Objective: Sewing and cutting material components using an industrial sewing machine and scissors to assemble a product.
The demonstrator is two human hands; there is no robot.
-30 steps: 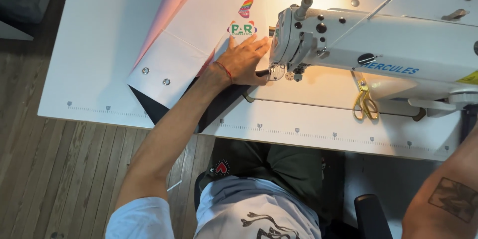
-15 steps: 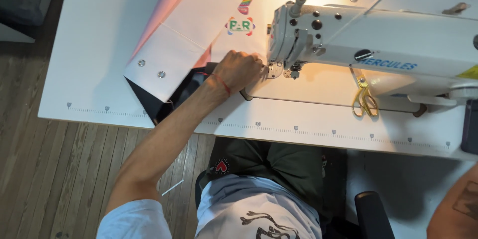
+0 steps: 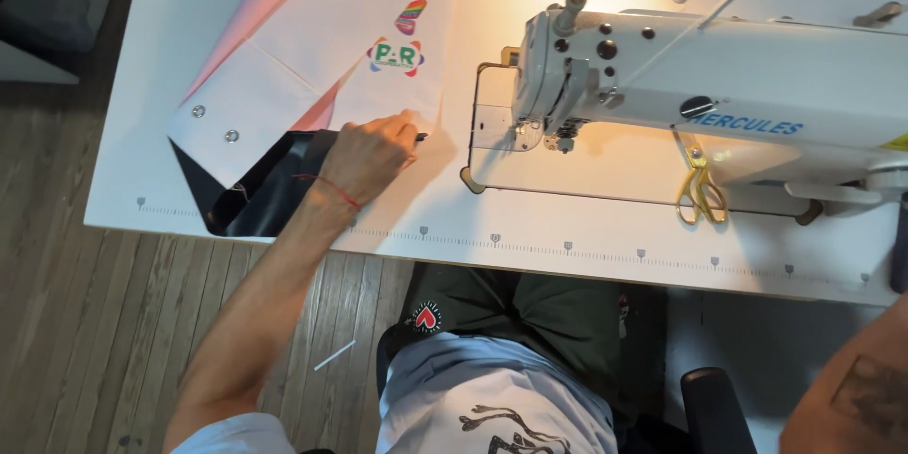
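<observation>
**Left hand on the banner's near edge**

Gripping with the left hand (image 3: pixel 364 159), fingers curled shut on the near edge of the white printed banner (image 3: pixel 322 47), over its black backing (image 3: pixel 260 191). Running up and away leftward from the fingers, long axis diagonal. Lying rightward, apart: sewing machine (image 3: pixel 719 76), gold scissors (image 3: pixel 698 191). Right hand out of view.

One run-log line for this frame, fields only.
left hand: gripping edge of white banner | right hand: out of view | sewing machine: right of banner | scissors: on table
</observation>
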